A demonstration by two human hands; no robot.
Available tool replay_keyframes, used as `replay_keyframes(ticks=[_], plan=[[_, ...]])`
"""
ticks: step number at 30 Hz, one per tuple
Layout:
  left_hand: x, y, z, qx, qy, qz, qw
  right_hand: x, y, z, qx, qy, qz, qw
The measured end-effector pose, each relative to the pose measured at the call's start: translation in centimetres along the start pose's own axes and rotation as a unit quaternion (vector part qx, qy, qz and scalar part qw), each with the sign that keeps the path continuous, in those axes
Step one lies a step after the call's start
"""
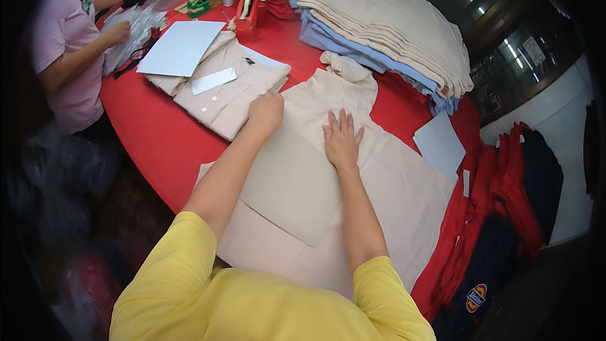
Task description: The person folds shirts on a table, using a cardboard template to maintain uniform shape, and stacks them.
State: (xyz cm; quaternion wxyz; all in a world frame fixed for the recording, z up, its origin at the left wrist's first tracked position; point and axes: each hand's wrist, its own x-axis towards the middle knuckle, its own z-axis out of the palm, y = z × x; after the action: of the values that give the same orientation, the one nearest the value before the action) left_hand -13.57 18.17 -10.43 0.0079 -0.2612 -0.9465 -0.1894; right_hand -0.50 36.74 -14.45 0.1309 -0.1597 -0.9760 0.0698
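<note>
The beige shirt (379, 189) lies collar far, hem near; left hand (266, 112) clenched at its far-left edge, right hand (341, 137) flat, fingers spread, mid-shirt.

Oval yellow-red-blue label (477, 297) on dark garment, lower right; white tag (214, 81) on folded beige shirt (227, 98)

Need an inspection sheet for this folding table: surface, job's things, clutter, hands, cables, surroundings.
Surface: red-covered table, mostly covered with garments.
Job's things: beige shirt spread flat, a beige board lying on it.
Clutter: folded beige shirt with white card; grey sheet; tall shirt stack; red tool caddy.
Hands: left hand closed, knuckles on the shirt; right hand flat, fingers spread.
Cables: nothing seen.
Surroundings: a co-worker's hand on clear bags; red and dark garments at right.
</note>
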Motion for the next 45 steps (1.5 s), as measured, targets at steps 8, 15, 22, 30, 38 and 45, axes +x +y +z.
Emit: replay_keyframes(ticks=[8,15,22,30,38,45], plan=[[2.1,-3.3,-2.5,-0.258,-0.084,-0.021,0.962,-0.2,-0.5,0.4,0.008,0.059,-0.004,0.998],[3.9,-5.6,-7.6,-0.304,-0.325,0.030,0.895,-1.9,-2.4,-4.5,0.107,0.002,-0.026,0.994],[3.4,-4.2,-5.7,-0.124,-0.134,0.157,0.971,-5.4,-4.5,-3.8,0.112,-0.068,-0.031,0.991],[-0.6,-4.1,-6.1,-0.069,0.057,0.170,0.981,-6.8,-6.2,-3.7,0.082,-0.031,-0.010,0.996],[-10.3,-9.5,-8.1,0.098,-0.003,0.144,0.985,-7.1,-6.0,-3.0,0.164,-0.013,-0.018,0.986],[-9.1,-14.2,-2.8,0.083,0.073,0.167,0.980,-7.6,-5.4,-1.8,0.171,0.031,-0.050,0.984]])
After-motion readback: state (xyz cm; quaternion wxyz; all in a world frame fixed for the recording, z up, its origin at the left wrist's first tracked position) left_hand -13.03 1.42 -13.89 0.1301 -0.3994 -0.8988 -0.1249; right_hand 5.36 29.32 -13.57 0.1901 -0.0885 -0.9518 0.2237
